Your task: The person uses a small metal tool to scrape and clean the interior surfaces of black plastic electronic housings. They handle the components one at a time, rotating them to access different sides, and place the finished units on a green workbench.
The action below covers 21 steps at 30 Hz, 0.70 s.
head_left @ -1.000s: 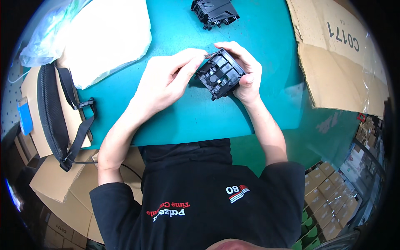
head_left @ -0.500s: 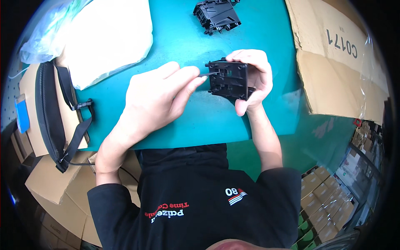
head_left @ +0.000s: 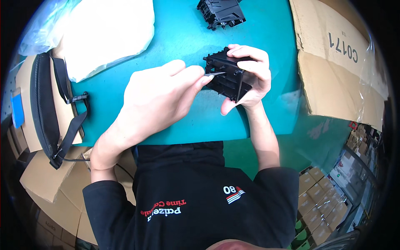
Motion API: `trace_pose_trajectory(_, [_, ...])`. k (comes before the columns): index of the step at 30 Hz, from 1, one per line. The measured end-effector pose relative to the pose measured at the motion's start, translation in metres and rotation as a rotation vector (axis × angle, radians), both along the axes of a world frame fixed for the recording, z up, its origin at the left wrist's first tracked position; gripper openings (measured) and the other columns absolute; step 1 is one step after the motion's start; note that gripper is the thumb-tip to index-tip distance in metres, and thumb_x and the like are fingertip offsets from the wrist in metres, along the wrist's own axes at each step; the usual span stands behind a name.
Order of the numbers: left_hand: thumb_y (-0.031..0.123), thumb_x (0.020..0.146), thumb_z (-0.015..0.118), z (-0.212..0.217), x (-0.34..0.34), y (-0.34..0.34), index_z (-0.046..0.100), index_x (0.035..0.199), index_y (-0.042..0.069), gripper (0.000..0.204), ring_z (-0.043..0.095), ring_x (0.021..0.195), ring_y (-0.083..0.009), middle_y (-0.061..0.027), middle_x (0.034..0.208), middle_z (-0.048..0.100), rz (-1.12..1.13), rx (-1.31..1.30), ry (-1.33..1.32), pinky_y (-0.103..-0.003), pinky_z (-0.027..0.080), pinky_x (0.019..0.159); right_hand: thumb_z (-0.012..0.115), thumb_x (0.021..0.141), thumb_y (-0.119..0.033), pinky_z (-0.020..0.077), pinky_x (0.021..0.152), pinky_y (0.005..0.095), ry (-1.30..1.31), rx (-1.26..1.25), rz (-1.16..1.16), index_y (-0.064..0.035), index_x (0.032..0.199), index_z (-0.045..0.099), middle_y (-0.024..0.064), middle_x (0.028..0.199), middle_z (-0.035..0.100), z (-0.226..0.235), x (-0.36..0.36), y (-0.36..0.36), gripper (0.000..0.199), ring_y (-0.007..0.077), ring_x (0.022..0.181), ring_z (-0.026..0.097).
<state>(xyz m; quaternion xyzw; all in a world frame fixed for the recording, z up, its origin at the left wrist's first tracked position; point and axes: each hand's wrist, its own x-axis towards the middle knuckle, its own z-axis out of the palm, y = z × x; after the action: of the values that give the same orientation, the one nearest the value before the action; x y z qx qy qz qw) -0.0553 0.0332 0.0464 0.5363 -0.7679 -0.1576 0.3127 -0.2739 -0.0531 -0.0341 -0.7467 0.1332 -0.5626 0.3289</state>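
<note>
My right hand (head_left: 250,71) grips a black plastic frame part (head_left: 225,77) with open slots and holds it above the teal table (head_left: 179,37). My left hand (head_left: 158,96) pinches a small thin pale strip (head_left: 214,74) between thumb and finger. The strip's tip touches the front face of the black part. A second black plastic part (head_left: 221,11) lies on the table farther back, apart from both hands.
A white plastic bag (head_left: 104,33) lies at the table's back left. A black strap bag (head_left: 46,108) rests on cardboard boxes at the left. A large open cardboard box (head_left: 337,62) with clear film stands at the right. Stacked small boxes (head_left: 321,200) sit low at the right.
The right hand has lifted and turned the black part closer to the camera. The left hand has moved to its face with the thin strip pinched.
</note>
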Motion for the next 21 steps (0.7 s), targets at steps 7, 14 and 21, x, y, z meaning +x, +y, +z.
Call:
trace_pose_trajectory(7, [0.022,0.094,0.075,0.002,-0.002,0.001,0.064,0.085,0.013,0.017,0.063,0.059,-0.0237,-0.0036,0.070,0.056,0.000,0.019,0.005,-0.034,0.049,0.050,0.095,0.052,-0.063,0.0566,0.099,0.0520,0.147,-0.072,-0.011,-0.0053,0.119,0.063,0.0185,0.120,0.062,0.002,-0.007,-0.001,0.094,0.0328,0.108,0.067])
trace_pose_trajectory(14, [0.022,0.092,0.073,0.006,0.002,0.003,0.065,0.087,0.014,0.013,0.063,0.059,-0.0188,-0.0018,0.072,0.054,-0.050,-0.020,-0.215,-0.033,0.048,0.049,0.099,0.047,-0.055,0.0580,0.094,0.0451,0.117,-0.041,-0.016,-0.0064,0.112,0.074,0.0133,0.114,0.068,0.002,-0.004,0.001,0.085,0.0305,0.105,0.067])
trace_pose_trajectory(21, [0.028,0.086,0.077,0.005,0.002,0.004,0.066,0.091,0.017,0.017,0.055,0.068,-0.0155,0.0014,0.079,0.049,-0.030,-0.187,-0.542,-0.031,0.045,0.056,0.098,0.050,-0.053,0.0582,0.092,0.0452,0.245,-0.137,-0.007,-0.0064,0.111,0.076,0.0111,0.108,0.069,0.011,-0.005,0.001,0.080,0.0292,0.101,0.066])
